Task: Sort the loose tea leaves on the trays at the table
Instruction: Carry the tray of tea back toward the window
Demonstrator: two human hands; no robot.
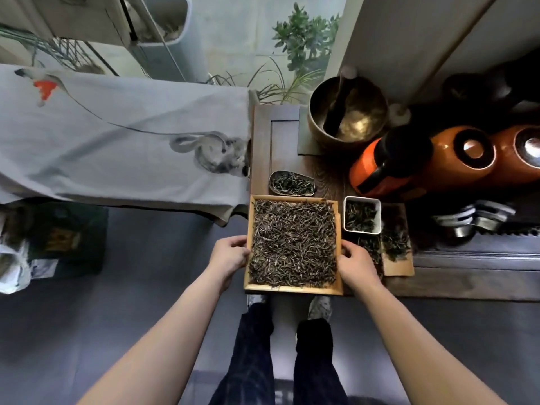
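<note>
A square wooden tray point(293, 289) heaped with dry brown tea leaves point(293, 244) sits at the near edge of the dark wooden table point(467, 285). My left hand point(228, 255) grips the tray's left rim. My right hand point(355, 263) grips its right rim. A small white square dish point(362, 197) with darker leaves stands right of the tray. Beside it lies a flat brown tray point(399, 270) with loose green leaves. A small dark oval scoop point(292, 184) holding leaves lies just beyond the big tray.
A brass bowl point(349, 112) with a stick stands at the back. Orange and black jars point(455, 156) crowd the right. Metal cups point(473, 220) sit far right. A painted grey cloth point(117, 135) covers a table on the left. My legs point(280, 355) and the grey floor are below.
</note>
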